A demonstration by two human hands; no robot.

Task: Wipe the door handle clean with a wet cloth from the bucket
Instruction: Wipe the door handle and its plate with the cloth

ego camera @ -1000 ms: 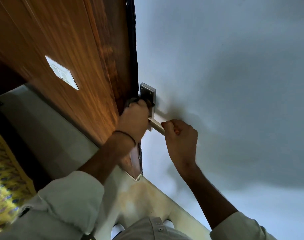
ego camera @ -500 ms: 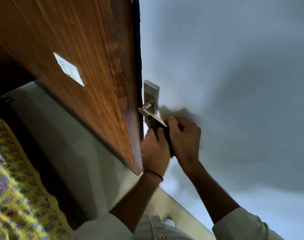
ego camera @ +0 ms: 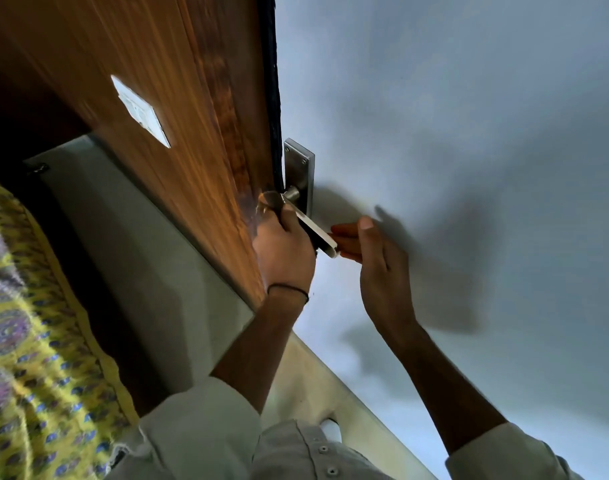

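Wiping the door handle
The left hand curls its fingers round the soft cloth on this hard, probably slippery metal. The right hand has straight fingers by the tip.

Brown streaked wood panel, silver door handle, pale blue-grey surface, yellow fabric with purple paisley.

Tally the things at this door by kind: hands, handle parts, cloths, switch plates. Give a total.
Hands: 2 (left hand, right hand)
Handle parts: 2 (door handle, backplate)
Cloths: 1 (dark cloth, in the left hand's grip)
Switch plates: 1 (white switch plate)
Total: 6
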